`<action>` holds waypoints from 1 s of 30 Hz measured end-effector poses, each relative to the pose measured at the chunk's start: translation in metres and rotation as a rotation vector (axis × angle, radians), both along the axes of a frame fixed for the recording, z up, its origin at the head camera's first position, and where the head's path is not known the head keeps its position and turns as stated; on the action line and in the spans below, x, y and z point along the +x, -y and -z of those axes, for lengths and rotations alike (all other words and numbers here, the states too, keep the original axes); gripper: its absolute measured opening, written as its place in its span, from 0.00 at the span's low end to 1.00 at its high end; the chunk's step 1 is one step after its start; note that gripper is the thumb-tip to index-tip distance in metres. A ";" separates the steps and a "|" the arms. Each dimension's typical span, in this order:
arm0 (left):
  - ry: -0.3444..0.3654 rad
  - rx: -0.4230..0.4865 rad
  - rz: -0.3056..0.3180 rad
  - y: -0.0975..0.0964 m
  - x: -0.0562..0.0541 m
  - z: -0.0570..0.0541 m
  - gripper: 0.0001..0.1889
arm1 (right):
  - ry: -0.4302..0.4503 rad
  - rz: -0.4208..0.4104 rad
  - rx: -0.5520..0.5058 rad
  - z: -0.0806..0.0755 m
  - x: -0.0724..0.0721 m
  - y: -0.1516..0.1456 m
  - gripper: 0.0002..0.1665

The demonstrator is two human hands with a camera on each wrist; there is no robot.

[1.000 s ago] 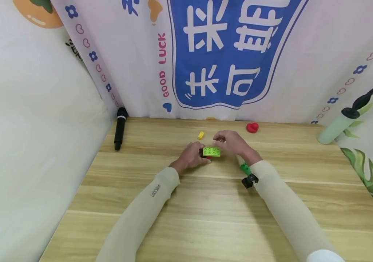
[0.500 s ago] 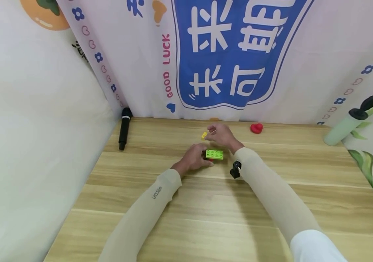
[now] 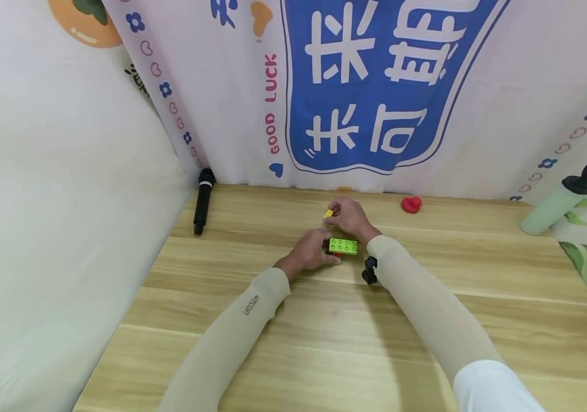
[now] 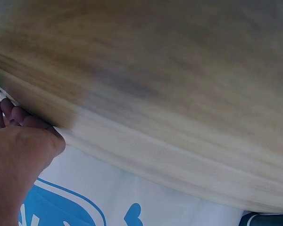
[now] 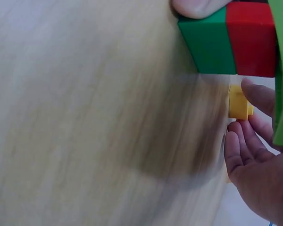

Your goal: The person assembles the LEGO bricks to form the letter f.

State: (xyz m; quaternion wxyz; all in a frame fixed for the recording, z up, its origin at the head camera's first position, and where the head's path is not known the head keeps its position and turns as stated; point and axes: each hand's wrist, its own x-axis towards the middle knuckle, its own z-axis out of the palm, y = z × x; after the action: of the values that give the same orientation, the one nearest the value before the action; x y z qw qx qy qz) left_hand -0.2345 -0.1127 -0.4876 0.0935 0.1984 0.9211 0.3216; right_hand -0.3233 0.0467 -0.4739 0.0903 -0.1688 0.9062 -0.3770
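"GOOD LUCK" is printed on the backdrop cloth [image 3: 231, 109], 未来可期 on its blue panel [image 3: 369, 94], "Let'sSlim" on the left sleeve [image 3: 239, 329]

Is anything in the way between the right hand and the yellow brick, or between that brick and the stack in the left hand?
Nothing visible blocks either. The right hand pinches the yellow brick between thumb and fingers, and the stack has its top uncovered; the left hand grips its left end.
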 end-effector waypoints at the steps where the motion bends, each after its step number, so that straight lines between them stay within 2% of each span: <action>1: 0.001 -0.002 -0.003 0.000 0.000 0.000 0.18 | -0.002 -0.001 0.004 0.000 0.000 -0.001 0.20; 3: 0.008 0.015 -0.009 -0.001 -0.002 0.003 0.19 | -0.005 -0.005 0.010 0.000 -0.001 -0.003 0.18; 8: 0.006 0.013 -0.013 -0.002 -0.001 0.003 0.18 | -0.002 -0.016 0.013 0.000 0.001 -0.008 0.15; 9: -0.012 0.012 -0.007 0.000 -0.005 0.010 0.20 | -0.007 -0.021 0.013 -0.001 0.003 -0.010 0.15; 10: -0.011 -0.002 -0.010 -0.001 -0.003 0.006 0.20 | -0.011 -0.026 0.008 -0.002 0.004 -0.012 0.15; 15: -0.005 0.003 -0.023 0.000 -0.003 0.007 0.20 | -0.028 -0.052 -0.025 -0.007 0.010 -0.022 0.17; 16: 0.011 0.002 -0.031 -0.002 0.002 -0.001 0.19 | -0.022 -0.052 -0.039 -0.009 0.010 -0.024 0.18; 24: 0.025 -0.007 -0.031 -0.002 -0.001 -0.001 0.28 | -0.035 -0.069 -0.111 -0.029 0.020 -0.043 0.20; 30: 0.018 -0.010 -0.033 -0.003 0.000 -0.001 0.21 | -0.052 -0.111 -0.128 -0.048 0.036 -0.052 0.20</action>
State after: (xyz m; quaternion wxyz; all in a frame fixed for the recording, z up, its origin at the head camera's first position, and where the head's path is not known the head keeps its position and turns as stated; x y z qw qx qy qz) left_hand -0.2347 -0.1102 -0.4866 0.0976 0.1799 0.9249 0.3203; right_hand -0.2873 0.0983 -0.4254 0.0766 -0.2339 0.8715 -0.4243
